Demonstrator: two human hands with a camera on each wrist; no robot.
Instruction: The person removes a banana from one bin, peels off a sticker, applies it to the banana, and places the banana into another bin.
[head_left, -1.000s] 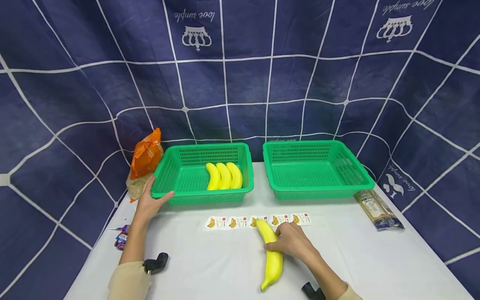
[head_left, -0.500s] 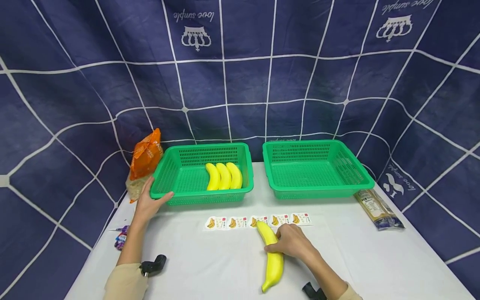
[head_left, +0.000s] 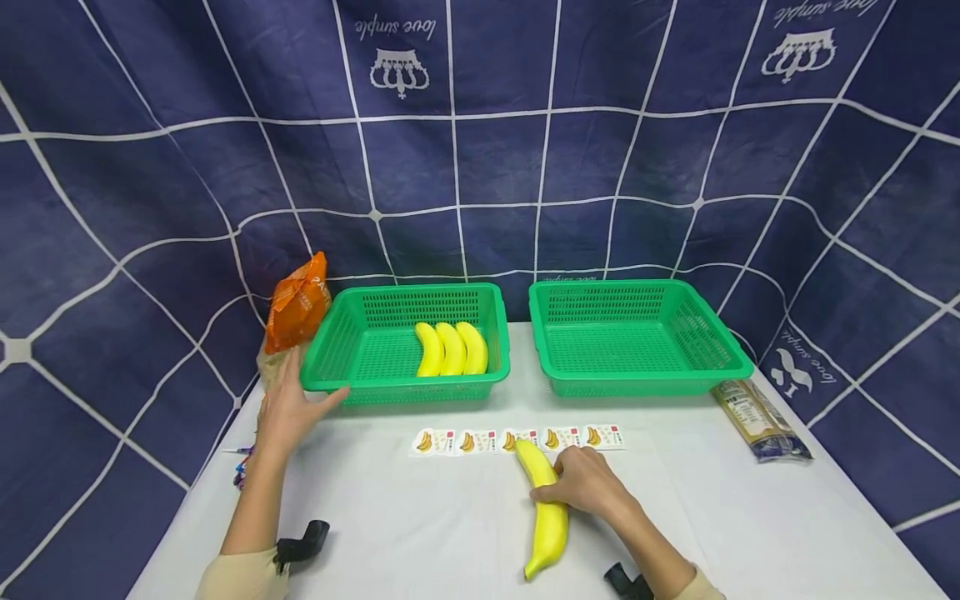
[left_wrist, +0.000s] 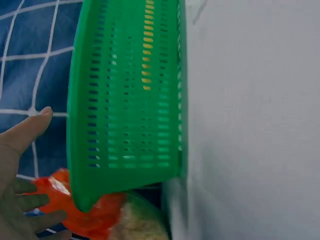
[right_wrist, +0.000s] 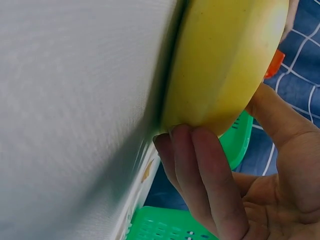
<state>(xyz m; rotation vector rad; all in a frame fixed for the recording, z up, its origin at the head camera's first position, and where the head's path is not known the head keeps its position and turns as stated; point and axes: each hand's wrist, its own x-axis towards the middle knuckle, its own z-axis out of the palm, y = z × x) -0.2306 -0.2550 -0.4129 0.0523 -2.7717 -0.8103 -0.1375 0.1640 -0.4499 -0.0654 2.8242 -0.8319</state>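
Head view: a right hand (head_left: 587, 483) grips a yellow banana (head_left: 551, 529) lying on a white table (head_left: 405, 517), its tip overlapping the middle of five banana-printed cards (head_left: 475, 442), their small print illegible. The left hand (head_left: 288, 410), fingers spread wide, hovers beside a green basket (head_left: 408, 392) of three bananas (head_left: 452, 350). Upside down on the blue curtain (head_left: 498, 158): "love simple."

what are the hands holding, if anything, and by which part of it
The right hand grips the nearest banana near its middle. The left hand, beside the left green basket, holds nothing.
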